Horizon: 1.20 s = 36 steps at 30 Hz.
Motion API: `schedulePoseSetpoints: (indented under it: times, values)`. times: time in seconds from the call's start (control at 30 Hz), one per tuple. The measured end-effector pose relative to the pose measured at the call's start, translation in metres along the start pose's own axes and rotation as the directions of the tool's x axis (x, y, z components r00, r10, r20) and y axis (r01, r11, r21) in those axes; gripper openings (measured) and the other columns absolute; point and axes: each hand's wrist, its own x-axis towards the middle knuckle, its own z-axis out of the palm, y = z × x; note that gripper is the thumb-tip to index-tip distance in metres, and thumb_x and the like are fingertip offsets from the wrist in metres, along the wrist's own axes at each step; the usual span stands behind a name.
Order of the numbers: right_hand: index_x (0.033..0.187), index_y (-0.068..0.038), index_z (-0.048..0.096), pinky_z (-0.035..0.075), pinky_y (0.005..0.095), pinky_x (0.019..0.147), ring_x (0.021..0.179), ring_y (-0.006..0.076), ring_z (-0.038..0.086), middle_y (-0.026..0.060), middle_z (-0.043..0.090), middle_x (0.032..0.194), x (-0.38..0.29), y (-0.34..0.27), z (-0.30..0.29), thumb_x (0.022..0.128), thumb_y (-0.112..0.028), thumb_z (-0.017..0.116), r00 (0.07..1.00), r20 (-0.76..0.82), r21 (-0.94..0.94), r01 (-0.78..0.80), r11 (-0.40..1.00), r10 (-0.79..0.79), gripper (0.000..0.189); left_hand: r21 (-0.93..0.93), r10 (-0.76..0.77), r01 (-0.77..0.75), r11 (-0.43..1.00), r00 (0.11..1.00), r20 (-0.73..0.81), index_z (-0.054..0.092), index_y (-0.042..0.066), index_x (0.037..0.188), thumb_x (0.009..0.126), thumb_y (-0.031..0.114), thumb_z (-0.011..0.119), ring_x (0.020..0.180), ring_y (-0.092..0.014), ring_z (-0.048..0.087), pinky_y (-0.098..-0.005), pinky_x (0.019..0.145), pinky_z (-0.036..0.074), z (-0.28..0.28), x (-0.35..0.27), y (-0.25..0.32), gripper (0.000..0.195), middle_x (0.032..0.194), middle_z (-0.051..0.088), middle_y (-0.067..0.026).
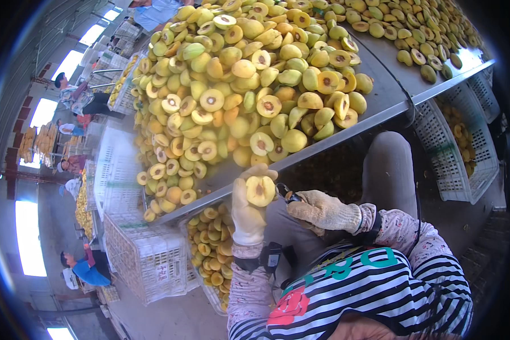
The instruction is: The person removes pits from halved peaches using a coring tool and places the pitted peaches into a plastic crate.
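Note:
Held up in my gloved left hand (249, 208) is a halved yellow fruit (260, 191), its cut face and brown centre turned toward me. Just to its right, my gloved right hand (323, 210) grips a small tool with a dark handle (294, 197); a thin curved metal loop shows at its tip, close to the fruit. Both hands are over my lap, at the near edge of a metal table (391, 111). A large heap of halved yellow-green fruit (238, 85) covers much of that table, many halves with their pits showing.
A crate of fruit halves (212, 250) stands below the table edge at left, beside stacked white plastic crates (161, 259). More white crates (450, 157) stand at right, one holding fruit. A second fruit pile (416, 38) lies at upper right. Several people work farther off at left.

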Motion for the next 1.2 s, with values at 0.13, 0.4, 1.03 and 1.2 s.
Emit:
schedulePoseSetpoints:
  times: [0.13,0.4,1.03,1.2]
  values:
    - [0.094,-0.007,0.058,0.039,0.0255,0.042,0.046,0.0100,0.048,-0.0001,0.049,0.060,0.006,0.005,0.005,0.096,-0.040,0.054,0.996,-0.080,-0.087,-0.051,0.995,0.044,0.033,0.228,0.145,-0.109,0.968,0.978,-0.149,0.058,-0.001,0.116,0.104,0.049,0.027,0.088,-0.022,0.062,-0.0345,0.082,0.049,0.037,-0.002,-0.030,0.060,0.102,0.065,-0.0154]
    - [0.105,-0.001,0.062,0.048,0.0371,0.076,0.081,0.0218,0.062,0.0114,0.064,0.082,0.018,0.034,-0.005,0.095,-0.036,0.054,0.997,-0.073,-0.294,-0.006,0.956,-0.016,0.037,0.193,0.137,-0.093,0.977,0.964,-0.227,0.062,-0.005,0.104,0.103,0.048,0.031,0.083,-0.021,0.063,-0.0313,0.078,0.050,0.034,0.000,-0.049,0.061,0.089,0.068,-0.0153]
    - [0.081,-0.014,0.048,0.030,0.0252,0.036,0.037,0.0090,0.033,-0.0035,0.036,0.053,0.012,0.038,-0.023,0.097,-0.062,0.042,0.987,0.152,0.742,-0.154,0.653,0.060,0.051,0.648,0.586,-0.371,0.664,0.798,-0.143,0.057,-0.005,0.101,0.104,0.039,0.034,0.080,-0.023,0.064,-0.0319,0.073,0.054,-0.015,-0.012,-0.018,0.050,0.091,0.066,-0.0173]
    - [0.084,-0.014,0.049,0.034,0.0297,0.040,0.039,0.0108,0.033,-0.0023,0.038,0.056,0.021,0.037,-0.014,0.099,-0.060,0.039,0.972,-0.074,0.573,-0.142,0.807,0.224,0.049,0.895,0.656,0.432,0.114,0.643,-0.394,0.061,0.000,0.105,0.099,0.034,0.046,0.093,-0.035,0.061,-0.0422,0.083,0.052,-0.174,-0.113,-0.059,0.037,0.099,0.062,-0.0212]
